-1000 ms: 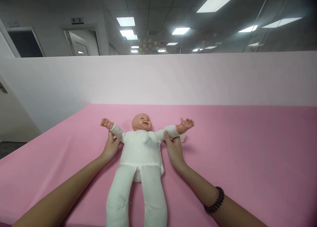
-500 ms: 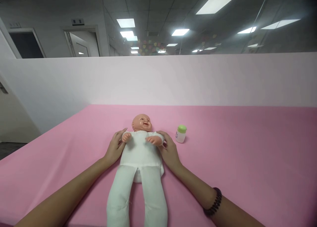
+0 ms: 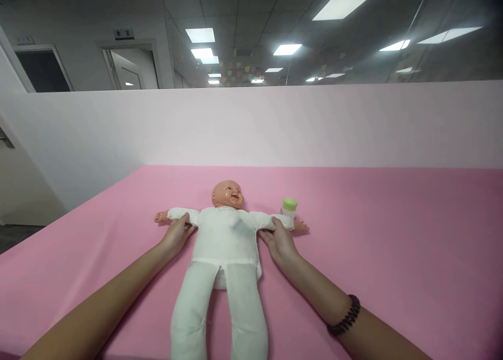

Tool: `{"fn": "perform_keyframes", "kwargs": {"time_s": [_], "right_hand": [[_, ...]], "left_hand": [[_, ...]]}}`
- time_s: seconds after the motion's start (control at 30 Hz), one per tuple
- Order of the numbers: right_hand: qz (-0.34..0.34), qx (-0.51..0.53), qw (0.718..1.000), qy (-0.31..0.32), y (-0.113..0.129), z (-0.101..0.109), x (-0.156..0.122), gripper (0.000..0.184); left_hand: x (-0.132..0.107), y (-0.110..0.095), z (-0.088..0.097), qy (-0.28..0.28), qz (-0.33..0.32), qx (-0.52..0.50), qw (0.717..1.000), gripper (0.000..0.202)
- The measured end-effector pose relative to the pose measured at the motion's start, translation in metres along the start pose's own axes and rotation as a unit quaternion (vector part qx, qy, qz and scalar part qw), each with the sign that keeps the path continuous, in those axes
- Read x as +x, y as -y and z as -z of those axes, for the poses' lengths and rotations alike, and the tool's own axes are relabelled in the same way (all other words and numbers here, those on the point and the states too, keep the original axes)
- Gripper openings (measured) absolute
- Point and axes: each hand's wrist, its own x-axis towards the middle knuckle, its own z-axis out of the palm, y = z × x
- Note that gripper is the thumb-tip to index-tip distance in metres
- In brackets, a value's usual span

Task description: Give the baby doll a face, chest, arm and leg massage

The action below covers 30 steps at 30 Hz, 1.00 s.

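Observation:
A baby doll (image 3: 226,237) with a white cloth body lies on its back, its head at the far end and its legs toward me. Both its arms are stretched out sideways. My left hand (image 3: 178,235) grips the doll's arm on the left, thumb on top and fingers beneath. On the other side, my right hand (image 3: 280,239) holds the doll's right-side arm near the elbow in the same way. Behind that arm stands a small jar (image 3: 290,205) with a green lid, its lower part hidden by the sleeve.
A pink cloth (image 3: 385,255) covers the surface under the doll. Behind it runs a low white wall (image 3: 314,127) with glass above. At the far left is a door with a handle (image 3: 5,140). A black coiled band (image 3: 346,316) circles my right forearm.
The doll's arms, folded in over its chest before, are now spread outward to both sides. My hands have gone from its sides to gripping the arms.

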Motion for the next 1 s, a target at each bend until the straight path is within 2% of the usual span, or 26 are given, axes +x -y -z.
{"fn": "perform_keyframes", "kwargs": {"time_s": [0.1,0.17,0.23,0.27,0.33,0.43,0.5,0.53,0.6,0.67,0.77,0.83,0.93,1.0], "right_hand": [[0.044,-0.034,0.998,0.020,0.001,-0.001,-0.005,0.024],[0.110,-0.078,0.990,0.041,0.002,-0.002,-0.009,0.039],[0.195,-0.152,0.966,0.077,0.002,-0.002,-0.014,0.046],[0.233,-0.196,0.947,0.101,0.002,-0.001,-0.016,0.045],[0.301,-0.291,0.893,0.165,0.000,0.001,-0.019,0.039],[0.394,-0.416,0.780,0.254,-0.002,0.005,-0.020,0.043],[0.430,-0.464,0.726,0.271,-0.004,0.007,-0.017,0.052],[0.436,-0.473,0.717,0.269,-0.004,0.008,-0.016,0.054],[0.436,-0.468,0.722,0.266,-0.005,0.008,-0.014,0.056],[0.424,-0.447,0.743,0.262,-0.006,0.007,-0.014,0.054],[0.373,-0.379,0.810,0.246,-0.005,0.004,-0.016,0.043],[0.331,-0.317,0.860,0.227,-0.003,0.001,-0.018,0.036],[0.262,-0.221,0.925,0.162,0.001,-0.004,-0.016,0.043],[0.207,-0.152,0.960,0.109,0.004,-0.005,-0.012,0.047]], "left_hand": [[-0.004,0.000,-0.001,0.012,-0.031,0.020,0.999,0.031],[-0.008,0.001,-0.001,0.001,-0.064,0.052,0.997,0.043],[-0.012,0.000,-0.001,0.006,-0.116,0.117,0.986,0.044],[-0.014,0.000,-0.001,0.025,-0.151,0.162,0.975,0.040],[-0.018,-0.002,0.000,0.095,-0.228,0.264,0.932,0.035],[-0.021,-0.004,0.002,0.179,-0.303,0.371,0.860,0.039],[-0.022,-0.005,0.003,0.185,-0.321,0.395,0.841,0.044],[-0.022,-0.005,0.004,0.180,-0.323,0.397,0.840,0.045],[-0.021,-0.005,0.004,0.174,-0.323,0.391,0.844,0.046],[-0.021,-0.005,0.004,0.172,-0.318,0.379,0.852,0.047],[-0.023,-0.004,0.001,0.157,-0.309,0.350,0.870,0.045],[-0.023,-0.003,-0.002,0.131,-0.288,0.305,0.898,0.047],[-0.018,-0.002,-0.003,0.058,-0.209,0.196,0.956,0.050],[-0.012,-0.003,-0.002,0.013,-0.141,0.127,0.982,0.042]]}}
